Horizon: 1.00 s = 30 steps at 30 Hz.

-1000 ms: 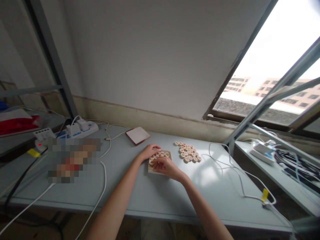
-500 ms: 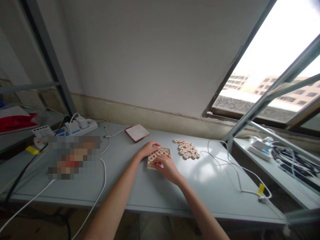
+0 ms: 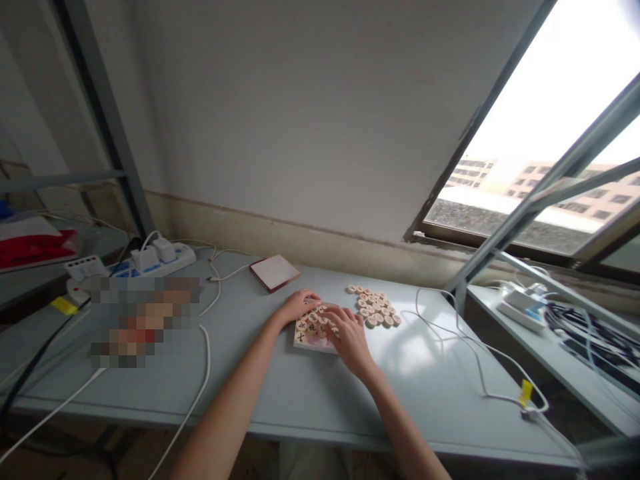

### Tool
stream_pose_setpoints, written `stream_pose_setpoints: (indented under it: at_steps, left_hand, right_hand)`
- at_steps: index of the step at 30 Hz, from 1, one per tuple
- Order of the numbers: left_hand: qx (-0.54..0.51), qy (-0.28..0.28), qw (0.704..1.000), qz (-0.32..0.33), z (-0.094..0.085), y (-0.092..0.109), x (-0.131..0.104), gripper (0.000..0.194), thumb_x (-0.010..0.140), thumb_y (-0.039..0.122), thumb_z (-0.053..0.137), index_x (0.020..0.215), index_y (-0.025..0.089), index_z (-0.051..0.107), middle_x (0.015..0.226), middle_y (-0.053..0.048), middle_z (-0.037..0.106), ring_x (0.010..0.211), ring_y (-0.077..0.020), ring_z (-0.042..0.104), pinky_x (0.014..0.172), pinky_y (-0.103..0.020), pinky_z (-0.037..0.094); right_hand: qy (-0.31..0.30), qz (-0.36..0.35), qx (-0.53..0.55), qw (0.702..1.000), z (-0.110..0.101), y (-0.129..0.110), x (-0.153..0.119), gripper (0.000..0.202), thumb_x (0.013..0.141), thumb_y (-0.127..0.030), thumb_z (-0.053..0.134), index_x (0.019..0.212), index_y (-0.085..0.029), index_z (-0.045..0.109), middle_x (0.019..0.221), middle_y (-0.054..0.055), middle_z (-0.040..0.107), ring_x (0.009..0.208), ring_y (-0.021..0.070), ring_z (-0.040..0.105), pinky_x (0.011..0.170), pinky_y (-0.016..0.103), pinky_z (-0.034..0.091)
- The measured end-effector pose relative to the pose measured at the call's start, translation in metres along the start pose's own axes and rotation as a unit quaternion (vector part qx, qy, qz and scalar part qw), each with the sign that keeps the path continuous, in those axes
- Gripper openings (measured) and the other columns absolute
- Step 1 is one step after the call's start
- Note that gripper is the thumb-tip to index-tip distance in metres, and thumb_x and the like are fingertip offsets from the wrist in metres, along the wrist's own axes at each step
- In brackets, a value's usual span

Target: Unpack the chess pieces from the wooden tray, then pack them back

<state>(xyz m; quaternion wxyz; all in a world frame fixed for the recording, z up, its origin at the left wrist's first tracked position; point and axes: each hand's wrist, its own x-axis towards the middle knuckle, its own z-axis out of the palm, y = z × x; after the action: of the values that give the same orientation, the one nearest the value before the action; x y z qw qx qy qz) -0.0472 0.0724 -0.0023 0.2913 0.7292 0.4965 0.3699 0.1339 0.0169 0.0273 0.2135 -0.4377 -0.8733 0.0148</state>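
Observation:
A shallow white box (image 3: 313, 346) of round wooden Chinese chess pieces (image 3: 312, 327) sits on the table, dark characters showing on the pieces. At its far left corner my left hand (image 3: 299, 306) is closed on the box, fingers along the back edge. My right hand (image 3: 351, 339) reaches over the box's right side, fingers spread and bent down onto the pieces. It hides that part of the box, and I cannot make out any piece held in it. Just right of the box lies a loose cluster of chess pieces (image 3: 376, 309) in one layer.
Behind the box lies a flat lid-like tray (image 3: 275, 273) with a dark red edge. A power strip (image 3: 160, 259) and white cables (image 3: 207, 360) occupy the left; a looping white cable (image 3: 470, 340) lies on the right. A metal frame post (image 3: 480, 257) stands at the right.
My right hand has shifted right across the box, with its fingers opening out. More pieces at the left and the box's near side now show. My left hand stays at the corner.

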Motion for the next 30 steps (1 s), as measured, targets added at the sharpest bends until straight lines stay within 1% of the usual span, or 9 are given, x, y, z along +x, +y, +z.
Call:
stream_pose_setpoints:
  at_steps: [2, 5, 9, 14, 19, 22, 24, 27, 30]
  left_hand:
    - [0.002, -0.001, 1.000, 0.010, 0.000, 0.000, 0.001, 0.031, 0.076, 0.036, 0.050, 0.092, 0.013, 0.063, 0.096, -0.008, 0.063, 0.091, -0.0175, 0.056, 0.083, -0.027, 0.042]
    - [0.007, 0.001, 1.000, 0.013, 0.000, -0.002, 0.002, 0.032, 0.076, 0.037, 0.050, 0.092, 0.013, 0.064, 0.095, -0.008, 0.063, 0.091, -0.0181, 0.056, 0.083, -0.027, 0.042]
    - [0.016, 0.003, 1.000, 0.008, 0.001, -0.004, 0.003, 0.032, 0.076, 0.038, 0.049, 0.092, 0.014, 0.063, 0.095, -0.008, 0.063, 0.091, -0.0181, 0.056, 0.083, -0.027, 0.042]
    - [0.012, -0.001, 1.000, 0.010, 0.001, -0.003, 0.003, 0.031, 0.076, 0.036, 0.049, 0.093, 0.013, 0.064, 0.096, -0.008, 0.063, 0.091, -0.0181, 0.056, 0.084, -0.027, 0.041]
    - [0.006, 0.004, 1.000, 0.000, 0.002, -0.003, 0.004, 0.030, 0.075, 0.035, 0.050, 0.092, 0.013, 0.064, 0.095, -0.009, 0.063, 0.090, -0.0186, 0.056, 0.083, -0.027, 0.041]
    - [0.004, 0.002, 1.000, 0.005, 0.002, -0.004, 0.004, 0.030, 0.075, 0.035, 0.050, 0.091, 0.013, 0.064, 0.095, -0.008, 0.063, 0.090, -0.0180, 0.056, 0.083, -0.027, 0.041]
    - [0.001, -0.002, 1.000, -0.001, 0.002, -0.005, 0.005, 0.030, 0.075, 0.035, 0.051, 0.091, 0.013, 0.064, 0.095, -0.008, 0.063, 0.090, -0.0178, 0.056, 0.082, -0.026, 0.041]
    - [-0.002, -0.004, 1.000, -0.014, 0.003, -0.005, 0.005, 0.030, 0.075, 0.035, 0.051, 0.091, 0.013, 0.064, 0.096, -0.008, 0.063, 0.090, -0.0180, 0.056, 0.082, -0.027, 0.042]
    - [-0.001, 0.001, 1.000, -0.011, 0.003, -0.005, 0.005, 0.030, 0.074, 0.035, 0.052, 0.090, 0.013, 0.064, 0.095, -0.008, 0.063, 0.090, -0.0181, 0.056, 0.082, -0.027, 0.042]
  right_hand:
    - [0.008, 0.009, -0.044, 0.999, -0.001, 0.011, -0.005, 0.029, 0.086, -0.036, 0.041, 0.112, -0.032, 0.052, 0.127, 0.003, 0.046, 0.112, 0.0237, 0.039, 0.088, 0.040, 0.027]
    - [-0.013, -0.010, -0.083, 0.996, -0.003, 0.022, -0.016, 0.037, 0.086, -0.041, 0.039, 0.121, -0.034, 0.045, 0.137, 0.001, 0.033, 0.123, 0.0249, 0.028, 0.095, 0.044, 0.020]
    - [-0.016, -0.020, -0.114, 0.993, -0.002, 0.027, -0.027, 0.044, 0.087, -0.044, 0.034, 0.130, -0.035, 0.033, 0.139, 0.001, 0.029, 0.127, 0.0236, 0.022, 0.099, 0.046, 0.014]
    - [0.007, -0.018, -0.150, 0.989, 0.005, 0.030, -0.022, 0.046, 0.088, -0.044, 0.032, 0.132, -0.032, 0.030, 0.142, 0.002, 0.023, 0.129, 0.0230, 0.018, 0.100, 0.045, 0.016]
    - [-0.002, -0.011, -0.152, 0.988, 0.008, 0.035, -0.013, 0.040, 0.087, -0.046, 0.030, 0.123, -0.032, 0.042, 0.141, 0.001, 0.025, 0.129, 0.0230, 0.018, 0.099, 0.046, 0.018]
    - [0.025, 0.002, -0.141, 0.990, 0.005, 0.038, -0.014, 0.044, 0.087, -0.047, 0.029, 0.125, -0.027, 0.040, 0.138, 0.004, 0.030, 0.128, 0.0220, 0.020, 0.099, 0.044, 0.019]
    - [0.065, 0.031, -0.134, 0.988, 0.002, 0.041, -0.016, 0.046, 0.087, -0.046, 0.030, 0.126, -0.023, 0.037, 0.135, 0.006, 0.035, 0.126, 0.0213, 0.022, 0.099, 0.042, 0.019]
    - [0.127, 0.105, -0.144, 0.976, -0.003, 0.055, -0.024, 0.042, 0.086, -0.040, 0.033, 0.123, -0.022, 0.040, 0.131, 0.008, 0.039, 0.124, 0.0220, 0.026, 0.098, 0.041, 0.019]
    - [0.113, 0.154, -0.182, 0.965, -0.004, 0.078, -0.035, 0.040, 0.084, -0.036, 0.038, 0.121, -0.023, 0.042, 0.132, 0.008, 0.038, 0.123, 0.0241, 0.026, 0.095, 0.043, 0.023]
